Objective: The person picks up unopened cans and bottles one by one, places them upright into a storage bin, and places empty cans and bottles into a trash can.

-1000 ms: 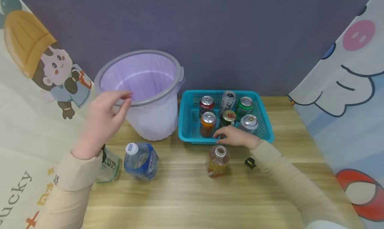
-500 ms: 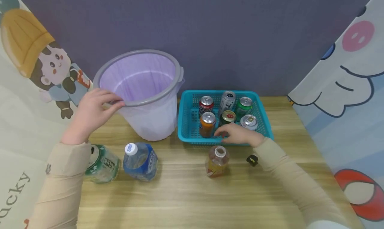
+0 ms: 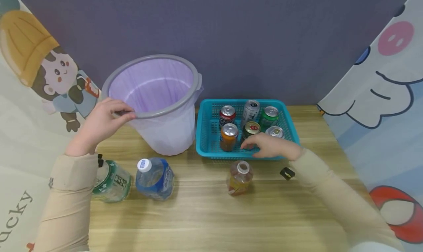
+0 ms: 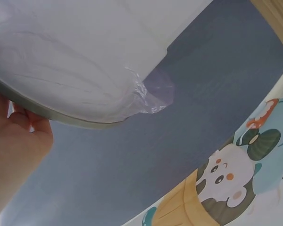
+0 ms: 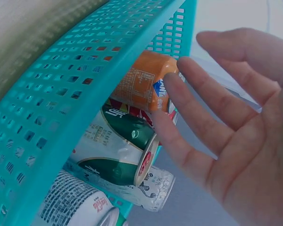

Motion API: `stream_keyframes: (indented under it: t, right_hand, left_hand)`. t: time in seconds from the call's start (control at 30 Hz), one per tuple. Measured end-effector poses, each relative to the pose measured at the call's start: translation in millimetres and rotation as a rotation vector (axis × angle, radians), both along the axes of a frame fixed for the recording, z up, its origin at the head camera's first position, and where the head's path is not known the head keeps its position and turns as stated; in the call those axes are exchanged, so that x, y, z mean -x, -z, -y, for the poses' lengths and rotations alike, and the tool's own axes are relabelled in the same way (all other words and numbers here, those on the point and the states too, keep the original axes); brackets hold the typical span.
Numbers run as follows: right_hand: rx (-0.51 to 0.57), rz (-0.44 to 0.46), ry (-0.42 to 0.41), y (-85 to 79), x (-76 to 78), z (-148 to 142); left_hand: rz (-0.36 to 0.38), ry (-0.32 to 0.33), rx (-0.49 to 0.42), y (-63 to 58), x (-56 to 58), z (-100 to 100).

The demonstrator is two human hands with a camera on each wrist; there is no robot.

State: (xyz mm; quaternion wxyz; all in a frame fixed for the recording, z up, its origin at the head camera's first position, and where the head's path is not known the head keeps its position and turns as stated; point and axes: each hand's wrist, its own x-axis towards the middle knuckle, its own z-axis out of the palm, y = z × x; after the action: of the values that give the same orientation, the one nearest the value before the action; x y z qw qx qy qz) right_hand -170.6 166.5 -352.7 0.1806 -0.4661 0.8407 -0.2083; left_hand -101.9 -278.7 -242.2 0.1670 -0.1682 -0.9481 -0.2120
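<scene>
In the head view, a lilac bin (image 3: 165,134) with a grey rim and a thin plastic liner stands at the back left. My left hand (image 3: 104,120) grips the near left of its rim; in the left wrist view, fingers (image 4: 35,125) curl at the rim's edge. My right hand (image 3: 269,146) is over the front of a teal basket (image 3: 206,153) holding several drink cans. Its fingers are spread, with nothing held. In the right wrist view, the fingertips are beside an orange can (image 5: 144,80) and a green-and-white can (image 5: 118,146); contact is unclear.
On the wooden table (image 3: 198,215), an uncapped bottle with a yellow label (image 3: 239,178) stands before the basket. A blue-labelled bottle (image 3: 155,178) and a green-labelled bottle (image 3: 114,182) are at left. A small black object (image 3: 287,173) lies by the right sleeve. A grey wall (image 3: 264,43) stands behind.
My left hand has come down from in front of the bin onto its rim. My right hand has shifted slightly right and up over the basket, away from the orange can.
</scene>
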Motion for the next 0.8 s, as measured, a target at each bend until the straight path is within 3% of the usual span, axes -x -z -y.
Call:
stream_keyframes:
  t: [0.2,0.37,0.8]
  right_hand:
    - [-0.026,0.002,-0.03,-4.3,-7.0,-9.2]
    - [0.024,0.015,-0.093,-5.9,-10.6,-12.6]
    - [0.098,0.056,-0.217,3.6,-26.7,3.1]
  left_hand:
    - [0.009,0.017,-0.013,1.9,-0.5,1.1]
    - [0.006,0.037,-0.016,1.6,1.0,2.2]
    - [0.01,0.036,-0.022,1.2,-1.7,-0.8]
